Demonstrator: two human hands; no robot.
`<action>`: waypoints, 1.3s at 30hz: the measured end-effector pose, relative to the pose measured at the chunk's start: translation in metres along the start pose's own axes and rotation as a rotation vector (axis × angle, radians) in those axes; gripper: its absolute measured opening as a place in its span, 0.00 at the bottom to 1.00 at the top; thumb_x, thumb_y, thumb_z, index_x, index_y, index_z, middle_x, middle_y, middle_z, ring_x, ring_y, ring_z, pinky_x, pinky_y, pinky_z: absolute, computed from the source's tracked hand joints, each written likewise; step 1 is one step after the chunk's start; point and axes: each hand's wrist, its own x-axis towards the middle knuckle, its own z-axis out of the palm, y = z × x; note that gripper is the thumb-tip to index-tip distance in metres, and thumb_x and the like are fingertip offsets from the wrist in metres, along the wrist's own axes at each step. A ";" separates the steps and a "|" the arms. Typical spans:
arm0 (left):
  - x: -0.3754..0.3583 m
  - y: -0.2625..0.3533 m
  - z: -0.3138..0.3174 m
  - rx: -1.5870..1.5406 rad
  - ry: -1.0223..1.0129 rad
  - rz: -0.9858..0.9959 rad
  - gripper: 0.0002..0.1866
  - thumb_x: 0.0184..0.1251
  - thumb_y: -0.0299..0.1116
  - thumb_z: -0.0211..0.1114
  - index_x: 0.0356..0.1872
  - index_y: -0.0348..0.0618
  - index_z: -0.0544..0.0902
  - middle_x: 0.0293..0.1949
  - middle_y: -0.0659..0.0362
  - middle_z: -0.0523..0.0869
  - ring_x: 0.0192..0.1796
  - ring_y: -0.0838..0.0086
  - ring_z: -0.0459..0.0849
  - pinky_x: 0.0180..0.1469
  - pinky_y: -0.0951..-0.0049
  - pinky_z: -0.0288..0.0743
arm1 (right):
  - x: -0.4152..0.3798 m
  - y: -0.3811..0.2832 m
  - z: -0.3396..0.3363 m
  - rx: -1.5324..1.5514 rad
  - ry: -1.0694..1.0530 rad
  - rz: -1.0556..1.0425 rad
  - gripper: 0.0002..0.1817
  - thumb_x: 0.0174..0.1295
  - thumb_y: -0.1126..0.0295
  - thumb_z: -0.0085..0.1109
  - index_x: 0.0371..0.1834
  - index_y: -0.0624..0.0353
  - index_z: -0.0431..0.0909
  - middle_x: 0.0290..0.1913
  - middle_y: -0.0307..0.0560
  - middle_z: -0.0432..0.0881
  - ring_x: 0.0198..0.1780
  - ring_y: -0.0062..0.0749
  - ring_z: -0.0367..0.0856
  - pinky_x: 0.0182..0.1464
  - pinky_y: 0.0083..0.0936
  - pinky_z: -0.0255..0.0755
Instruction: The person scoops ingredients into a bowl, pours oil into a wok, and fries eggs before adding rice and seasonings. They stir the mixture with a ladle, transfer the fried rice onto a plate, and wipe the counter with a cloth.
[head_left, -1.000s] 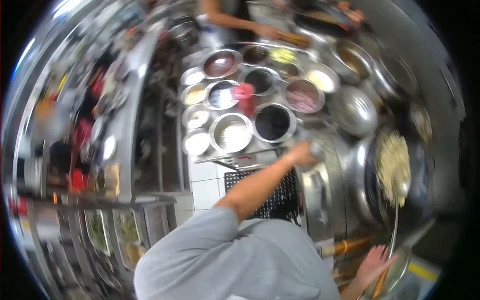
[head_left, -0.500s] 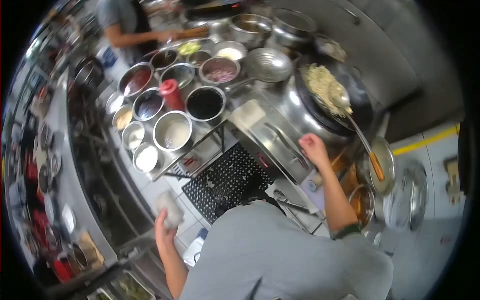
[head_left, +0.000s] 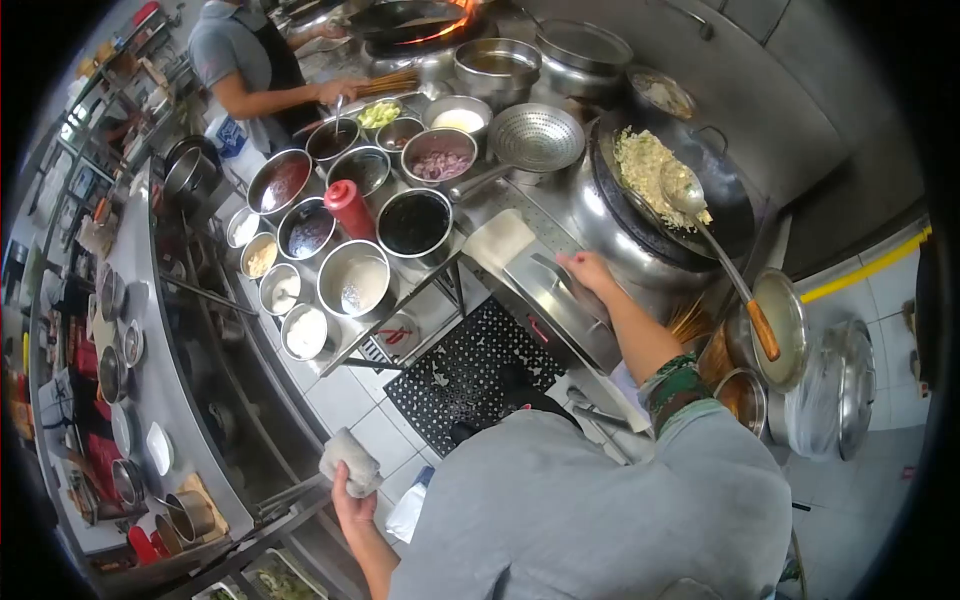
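Observation:
In my left hand (head_left: 355, 498) is a folded, greyish-white cloth (head_left: 350, 462), held low beside my body over the floor. My right hand (head_left: 590, 274) reaches forward to a rectangular stainless lid (head_left: 548, 297) on the counter, its fingers curled at the lid's long handle. Beyond that hand stands a wok (head_left: 735, 185). A perforated strainer full of pale, chopped food (head_left: 645, 160) lies over it, with a ladle (head_left: 735, 275) resting on the food, its wooden handle pointing towards me. Left of the lid lies another folded cloth (head_left: 498, 240).
Several steel bowls of sauces and seasonings, one a white powder bowl (head_left: 303, 332), crowd the left stand around a red squeeze bottle (head_left: 348, 208). A perforated skimmer (head_left: 537, 138) lies behind. Another person (head_left: 245, 80) works near a flaming wok (head_left: 415, 20). A black mat (head_left: 470, 375) covers floor tiles.
My right hand has moved left and forward from above the counter onto the lid's handle. My left hand, still with the cloth, has shifted slightly down and right in view.

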 end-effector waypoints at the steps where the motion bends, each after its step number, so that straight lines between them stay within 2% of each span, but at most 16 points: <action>1: -0.002 -0.010 0.020 0.034 0.067 0.007 0.29 0.68 0.42 0.69 0.66 0.43 0.73 0.55 0.55 0.84 0.56 0.61 0.84 0.56 0.58 0.79 | 0.011 0.003 0.010 0.004 0.120 0.036 0.23 0.62 0.46 0.66 0.31 0.57 0.86 0.33 0.55 0.87 0.37 0.50 0.85 0.45 0.39 0.77; 3: -0.002 -0.026 0.044 0.091 0.062 -0.005 0.29 0.67 0.42 0.69 0.66 0.43 0.73 0.55 0.55 0.84 0.56 0.60 0.83 0.57 0.57 0.79 | 0.033 0.010 0.014 0.087 0.284 0.099 0.21 0.64 0.48 0.64 0.30 0.57 0.85 0.33 0.58 0.86 0.37 0.57 0.84 0.45 0.43 0.77; 6: -0.006 -0.043 0.070 0.117 0.023 -0.003 0.30 0.66 0.39 0.70 0.67 0.40 0.72 0.56 0.53 0.84 0.57 0.59 0.83 0.59 0.55 0.78 | 0.017 -0.010 -0.020 0.014 0.227 -0.112 0.19 0.63 0.52 0.67 0.30 0.59 0.84 0.30 0.56 0.86 0.36 0.51 0.85 0.42 0.41 0.77; 9: -0.026 -0.054 0.105 0.071 0.056 0.019 0.31 0.66 0.36 0.70 0.67 0.36 0.71 0.57 0.50 0.83 0.57 0.58 0.84 0.60 0.53 0.78 | -0.010 -0.027 -0.040 0.140 -0.425 -0.107 0.11 0.62 0.63 0.66 0.30 0.59 0.81 0.26 0.45 0.84 0.27 0.33 0.82 0.32 0.34 0.75; 11: -0.038 -0.057 0.130 0.104 0.132 0.003 0.27 0.68 0.37 0.67 0.64 0.35 0.74 0.56 0.50 0.84 0.55 0.59 0.85 0.58 0.56 0.80 | 0.005 -0.043 -0.037 0.474 -0.491 0.172 0.05 0.65 0.69 0.62 0.41 0.55 0.81 0.27 0.38 0.82 0.26 0.23 0.79 0.25 0.23 0.72; 12: -0.041 -0.059 0.136 0.121 0.112 -0.050 0.26 0.68 0.38 0.68 0.62 0.34 0.76 0.54 0.50 0.85 0.54 0.60 0.86 0.58 0.57 0.80 | 0.020 -0.050 -0.028 0.643 -0.420 0.072 0.08 0.69 0.69 0.57 0.47 0.56 0.80 0.28 0.37 0.81 0.24 0.20 0.78 0.23 0.19 0.69; 14: -0.055 -0.052 0.171 0.223 0.187 -0.105 0.25 0.66 0.40 0.70 0.59 0.35 0.80 0.53 0.52 0.87 0.54 0.65 0.86 0.57 0.59 0.80 | 0.072 -0.054 -0.002 0.737 -0.459 -0.091 0.22 0.70 0.69 0.58 0.67 0.53 0.72 0.41 0.37 0.80 0.40 0.22 0.80 0.39 0.21 0.76; 17: -0.032 -0.075 0.161 -0.014 0.011 0.018 0.24 0.70 0.39 0.69 0.62 0.41 0.78 0.55 0.55 0.85 0.55 0.66 0.86 0.58 0.61 0.82 | 0.190 -0.020 0.067 0.896 -0.455 -0.313 0.21 0.73 0.64 0.59 0.66 0.54 0.72 0.50 0.37 0.81 0.46 0.22 0.80 0.44 0.20 0.75; 21: -0.041 -0.074 0.195 -0.140 -0.042 0.179 0.27 0.69 0.39 0.70 0.65 0.40 0.75 0.56 0.55 0.85 0.55 0.67 0.86 0.58 0.62 0.82 | 0.149 -0.097 0.054 0.744 -0.361 -0.508 0.16 0.74 0.65 0.57 0.62 0.54 0.74 0.43 0.37 0.80 0.31 0.17 0.76 0.27 0.15 0.70; 23: -0.026 -0.078 0.201 -0.154 0.005 0.305 0.28 0.68 0.39 0.71 0.65 0.40 0.75 0.56 0.55 0.85 0.55 0.67 0.86 0.58 0.63 0.81 | 0.040 -0.176 0.030 0.668 -0.513 -0.677 0.17 0.74 0.65 0.57 0.63 0.55 0.73 0.44 0.39 0.81 0.31 0.17 0.75 0.28 0.14 0.71; 25: -0.037 -0.068 0.220 -0.095 0.107 0.411 0.29 0.67 0.42 0.73 0.64 0.40 0.76 0.54 0.57 0.85 0.54 0.69 0.85 0.58 0.66 0.81 | -0.106 -0.260 -0.020 0.670 -0.806 -0.682 0.21 0.66 0.73 0.61 0.62 0.57 0.74 0.49 0.40 0.81 0.43 0.20 0.78 0.40 0.17 0.72; 26: -0.041 -0.065 0.224 -0.080 0.107 0.448 0.30 0.67 0.43 0.72 0.65 0.40 0.75 0.55 0.57 0.85 0.55 0.70 0.84 0.58 0.67 0.80 | -0.140 -0.275 -0.019 0.538 -0.891 -0.856 0.27 0.59 0.77 0.64 0.64 0.60 0.73 0.50 0.44 0.80 0.45 0.24 0.78 0.44 0.20 0.74; 29: -0.046 -0.057 0.218 -0.073 0.092 0.519 0.32 0.69 0.44 0.71 0.68 0.42 0.70 0.58 0.58 0.81 0.58 0.72 0.81 0.58 0.71 0.78 | -0.236 -0.313 -0.013 0.324 -1.208 -1.146 0.40 0.52 0.70 0.75 0.69 0.62 0.67 0.64 0.56 0.73 0.60 0.46 0.78 0.57 0.38 0.75; 30: -0.049 -0.056 0.210 -0.091 0.081 0.511 0.33 0.70 0.45 0.70 0.70 0.44 0.68 0.60 0.58 0.80 0.59 0.72 0.79 0.57 0.72 0.77 | -0.249 -0.317 0.003 0.139 -1.129 -1.454 0.42 0.53 0.66 0.74 0.71 0.63 0.64 0.65 0.60 0.70 0.61 0.53 0.76 0.61 0.42 0.72; 32: -0.062 -0.047 0.189 -0.117 0.057 0.494 0.35 0.71 0.45 0.68 0.73 0.47 0.63 0.64 0.59 0.76 0.61 0.73 0.76 0.55 0.74 0.75 | -0.279 -0.316 0.041 0.155 -0.855 -1.557 0.38 0.54 0.64 0.73 0.66 0.65 0.67 0.63 0.64 0.71 0.60 0.59 0.74 0.61 0.44 0.71; 39: -0.112 0.001 0.049 -0.094 0.078 0.663 0.28 0.70 0.34 0.69 0.69 0.45 0.70 0.62 0.60 0.78 0.63 0.72 0.78 0.62 0.69 0.75 | -0.372 -0.367 0.120 0.335 -1.366 -1.180 0.22 0.61 0.73 0.64 0.56 0.66 0.69 0.52 0.53 0.80 0.56 0.34 0.78 0.59 0.30 0.72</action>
